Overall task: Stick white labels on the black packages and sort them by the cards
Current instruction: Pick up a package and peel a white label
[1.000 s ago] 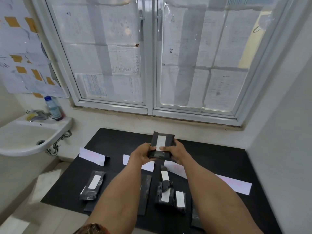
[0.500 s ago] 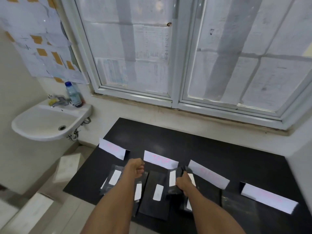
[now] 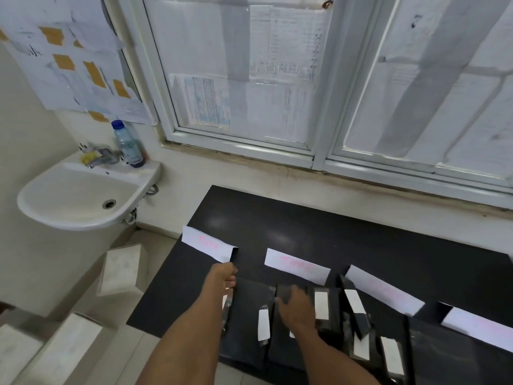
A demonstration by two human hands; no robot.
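Note:
Several black packages with white labels lie in a row along the near edge of the black table. Behind them lie white cards with pink writing: the first card, the second card, a third card and a fourth card. My right hand grips the left part of a labelled black package just below the second card. My left hand hovers with loosely curled fingers over the top of the leftmost package and holds nothing visible. Another labelled package lies between my arms.
A white sink with a tap and a plastic bottle hangs on the wall to the left. White boxes stand on the floor beside the table. A paper-covered window runs behind the table. More labelled packages crowd the near right.
The package held up in both hands a second ago has come down to the table under my right hand. My left hand let go and moved left. The view swung down and left.

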